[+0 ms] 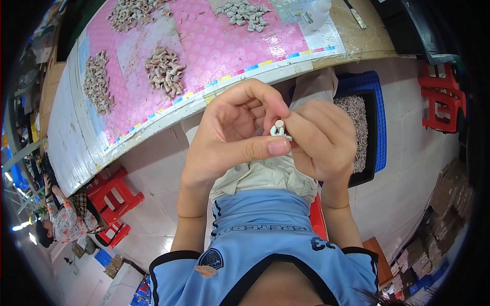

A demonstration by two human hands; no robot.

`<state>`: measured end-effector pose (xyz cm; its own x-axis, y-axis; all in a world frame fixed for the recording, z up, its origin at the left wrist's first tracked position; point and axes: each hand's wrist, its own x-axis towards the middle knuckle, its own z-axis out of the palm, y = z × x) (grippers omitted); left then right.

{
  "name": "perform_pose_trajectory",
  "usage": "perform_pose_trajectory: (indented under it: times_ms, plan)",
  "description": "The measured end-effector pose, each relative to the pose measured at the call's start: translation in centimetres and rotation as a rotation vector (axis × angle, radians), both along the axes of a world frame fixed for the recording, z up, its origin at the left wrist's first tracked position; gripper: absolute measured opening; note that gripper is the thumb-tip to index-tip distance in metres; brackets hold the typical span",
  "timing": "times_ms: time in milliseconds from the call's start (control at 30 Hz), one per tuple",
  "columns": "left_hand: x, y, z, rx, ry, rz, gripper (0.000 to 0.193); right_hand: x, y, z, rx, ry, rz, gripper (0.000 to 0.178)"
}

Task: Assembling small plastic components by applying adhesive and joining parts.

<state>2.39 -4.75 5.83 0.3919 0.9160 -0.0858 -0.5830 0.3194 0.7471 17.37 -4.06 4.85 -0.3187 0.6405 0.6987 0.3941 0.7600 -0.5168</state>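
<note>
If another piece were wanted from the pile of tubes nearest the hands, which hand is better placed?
Probably the left hand: it is nearer the tube pile, which lies on that side. The right hand is farther across. Both hands are at the small pale piece, though.

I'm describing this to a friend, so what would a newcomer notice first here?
Probably the left hand and right hand, meeting mid-picture around a small whitish piece. Beyond them, a bright pink tabletop covering bears heaps of small parts. Red stools stand out at either side.
</note>
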Motion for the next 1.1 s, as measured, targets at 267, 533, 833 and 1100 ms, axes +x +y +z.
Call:
perform_pose_trajectory:
  times_ms: [267,533,833,1100]
  plan:
    - [-0.1,-0.2,0.0,0.060,-0.041,-0.016,0.028,0.3,-0.8,0.5,-0.235,0.232,0.162,0.024]
    - [0.4,-0.5,-0.3,0.094,-0.160,-0.018,0.029,0.7,-1.3,1.1,-0.464,0.401,0.316,0.022]
    - [0.6,-0.4,0.0,0.100,-0.106,0.030,0.031,0.3,-1.5,1.5,-0.513,0.419,0.202,0.021]
    - [0.4,-0.8,0.2,0.045,-0.124,0.050,0.029,0.1,-1.4,1.3,-0.342,0.315,0.140,0.023]
